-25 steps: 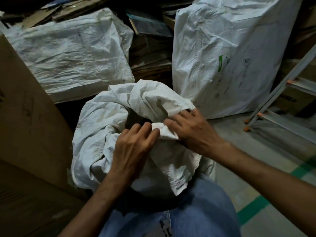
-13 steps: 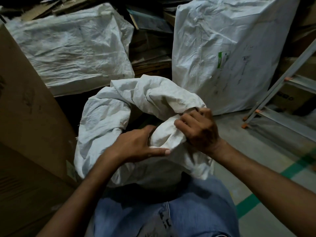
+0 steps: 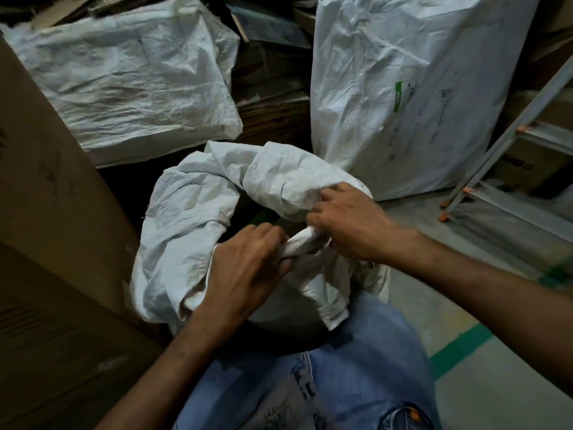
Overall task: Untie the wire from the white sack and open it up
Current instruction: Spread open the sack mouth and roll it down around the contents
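Jeans (image 3: 366, 377) fill the bottom of the view, with both bare forearms reaching forward over them. Left hand (image 3: 245, 268) comes in palm down, wrist bent a little, its fingers curled shut over the near end of a rolled, twisted stretch of the sack's mouth. Right hand (image 3: 350, 221) reaches from the right, knuckles up, its grip closed on the other end of the same roll, fingertips pressed into a fold above it. The sack (image 3: 192, 218) stands on the floor just ahead of the knees, its mouth partly parted around a dark opening between the hands. The wire cannot be made out. A cardboard box (image 3: 52, 197) leans at the left, touching the sack. Beyond stand two more white sacks, left (image 3: 130, 79) and right (image 3: 403, 82), with a ladder (image 3: 508, 144) at the far right.
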